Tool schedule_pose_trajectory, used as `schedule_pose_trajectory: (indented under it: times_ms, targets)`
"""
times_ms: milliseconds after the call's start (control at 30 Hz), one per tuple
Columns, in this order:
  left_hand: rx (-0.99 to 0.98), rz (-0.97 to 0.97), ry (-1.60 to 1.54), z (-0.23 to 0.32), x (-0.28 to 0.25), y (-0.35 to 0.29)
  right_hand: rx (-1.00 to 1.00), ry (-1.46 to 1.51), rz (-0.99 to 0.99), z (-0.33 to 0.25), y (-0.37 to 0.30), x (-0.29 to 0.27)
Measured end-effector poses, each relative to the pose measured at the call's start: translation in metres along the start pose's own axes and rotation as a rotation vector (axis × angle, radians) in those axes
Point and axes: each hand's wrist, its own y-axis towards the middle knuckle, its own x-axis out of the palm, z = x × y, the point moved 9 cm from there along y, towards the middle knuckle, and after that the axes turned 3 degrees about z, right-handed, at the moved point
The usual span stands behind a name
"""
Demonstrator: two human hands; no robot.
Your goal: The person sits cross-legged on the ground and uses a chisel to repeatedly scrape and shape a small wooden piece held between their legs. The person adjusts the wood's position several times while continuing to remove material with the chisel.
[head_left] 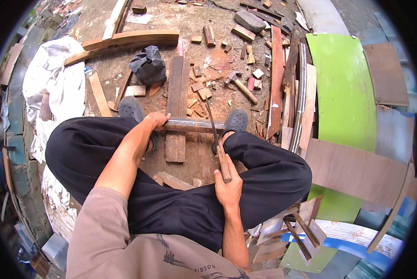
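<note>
A wooden strip point(190, 124) lies crosswise between my feet, over a long dark plank point(176, 88) that runs away from me. My left hand point(158, 121) is closed around the strip's left end. In my right hand point(228, 187) is the wooden handle of a handsaw point(213, 121), held near my right knee. Its narrow blade points away from me and crosses over the strip near its right end, close to my right shoe; whether the teeth touch the wood I cannot tell.
A hammer point(242, 87) lies beyond my right shoe among several wood offcuts. Near my left shoe sits a black plastic bag point(148, 65). Long boards point(274, 83) and a green panel point(345, 88) line the right; a white sack point(55, 79) lies left. A grey stone point(250, 21) is farther off.
</note>
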Motion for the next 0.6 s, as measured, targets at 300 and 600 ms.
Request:
schedule_pose_trajectory:
  times_ms: [300, 600]
  targets:
    - [-0.026, 0.066, -0.079, -0.011, -0.006, -0.001, 0.032, 0.038, 0.015, 0.026, -0.004, 0.005]
    - [-0.071, 0.173, -0.082, -0.003, -0.012, -0.005, 0.161, 0.120, 0.009, -0.001, -0.031, 0.011]
